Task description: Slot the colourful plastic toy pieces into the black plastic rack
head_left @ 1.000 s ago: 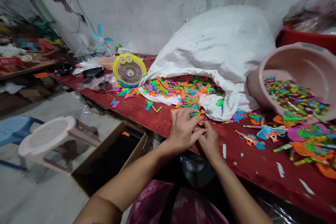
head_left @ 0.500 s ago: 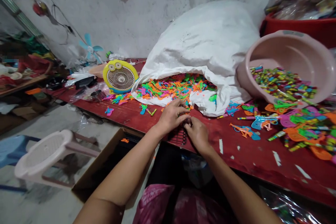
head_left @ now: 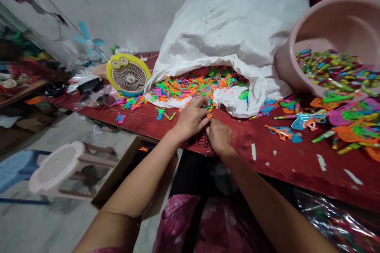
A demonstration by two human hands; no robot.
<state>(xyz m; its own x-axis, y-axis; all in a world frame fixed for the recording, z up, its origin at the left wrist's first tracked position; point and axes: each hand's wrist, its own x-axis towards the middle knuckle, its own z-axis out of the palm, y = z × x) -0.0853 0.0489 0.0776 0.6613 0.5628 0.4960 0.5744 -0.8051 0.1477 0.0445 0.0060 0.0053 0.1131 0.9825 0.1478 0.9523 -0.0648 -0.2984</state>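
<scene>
My left hand (head_left: 192, 118) is closed, its fingertips pinching a small orange plastic piece (head_left: 209, 116). Close beside it, my right hand (head_left: 219, 135) has its fingers curled in; whatever they grip is hidden. Under both hands, a black wire grid (head_left: 200, 141) lies at the front edge of the red table (head_left: 142, 121). Just beyond the hands, the mouth of a large white sack (head_left: 234, 19) spills many small orange, green, pink and blue plastic pieces (head_left: 184, 87). A green-and-blue toy piece (head_left: 160, 113) rests left of my left hand.
On the right stands a pink basin (head_left: 285, 59) of small wrapped tubes, with toy guns (head_left: 308, 120) in front. A yellow fan (head_left: 130, 75) is at left. Below the table are an open carton (head_left: 118, 174) and a pink stool (head_left: 59, 166). A person sits far left.
The view has tilted down and moved closer to the table. Both hands stay together over the wire grid; the orange piece now shows between them, and my right fingers are curled lower.
</scene>
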